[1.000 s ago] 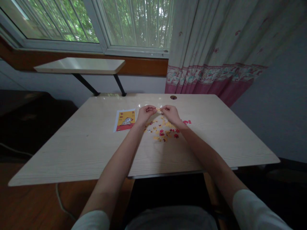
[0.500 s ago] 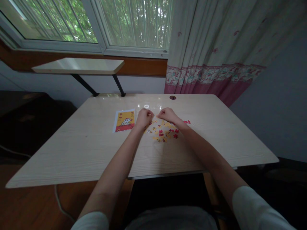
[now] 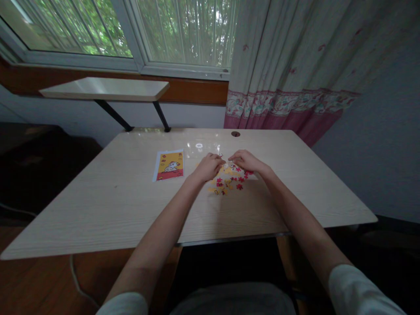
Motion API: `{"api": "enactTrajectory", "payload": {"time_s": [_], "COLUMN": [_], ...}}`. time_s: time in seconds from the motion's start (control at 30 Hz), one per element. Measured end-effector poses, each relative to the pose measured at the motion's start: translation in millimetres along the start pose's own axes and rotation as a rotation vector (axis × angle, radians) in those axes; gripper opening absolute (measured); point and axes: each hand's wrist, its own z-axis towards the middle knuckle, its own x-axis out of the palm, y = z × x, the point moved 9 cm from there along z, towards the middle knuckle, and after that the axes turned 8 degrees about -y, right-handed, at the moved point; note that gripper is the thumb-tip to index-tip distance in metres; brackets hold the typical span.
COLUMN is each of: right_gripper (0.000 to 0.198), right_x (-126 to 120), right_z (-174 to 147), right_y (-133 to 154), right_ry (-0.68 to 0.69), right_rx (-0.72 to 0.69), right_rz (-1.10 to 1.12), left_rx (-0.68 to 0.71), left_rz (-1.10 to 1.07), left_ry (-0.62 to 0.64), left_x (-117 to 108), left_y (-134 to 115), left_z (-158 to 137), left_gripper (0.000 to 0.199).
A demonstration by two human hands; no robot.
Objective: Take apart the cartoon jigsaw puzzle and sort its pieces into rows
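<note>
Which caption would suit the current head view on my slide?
Left hand and right hand among scattered puzzle pieces on a desk, printed picture to their left.

No readable text, labels, brands or numbers anywhere in view. Closest thing to a sign is the card (image 3: 169, 166): printed picture, white animal on yellow over red, with small marks around the animal too tiny to call as letters or drawings. Right of the card, the puzzle pieces (image 3: 219, 183) carry bits of dark print, also too small to make out; beyond the card and to its right, the curtain (image 3: 285, 103) is printed with a floral pattern only.
</note>
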Motion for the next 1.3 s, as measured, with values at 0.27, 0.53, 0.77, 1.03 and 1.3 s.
{"api": "enactTrajectory", "payload": {"time_s": [0.27, 0.53, 0.77, 1.03, 1.3], "right_gripper": [0.019, 0.014, 0.019, 0.021, 0.023], "right_x": [7, -2, -5, 4, 5], "right_z": [-17, -22, -27, -30, -30], "right_y": [10, 10, -2, -16, -16], "right_ry": [0.011, -0.023, -0.065, -0.025, 0.001], "right_rx": [-0.060, 0.020, 0.207, 0.315, 0.278], "right_rz": [-0.062, 0.003, 0.196, 0.302, 0.191], "left_rx": [0.032, -0.068, -0.198, -0.313, -0.200], "left_rz": [0.060, -0.068, -0.114, -0.345, -0.139], "left_ry": [0.105, 0.081, -0.020, -0.005, -0.085], "left_x": [8, 0, -13, -4, -17], "left_y": [-11, 5, 19, 40, 26], "left_z": [-7, -6, -7, -10, -5], "left_gripper": [0.029, 0.018, 0.023, 0.024, 0.024]}}
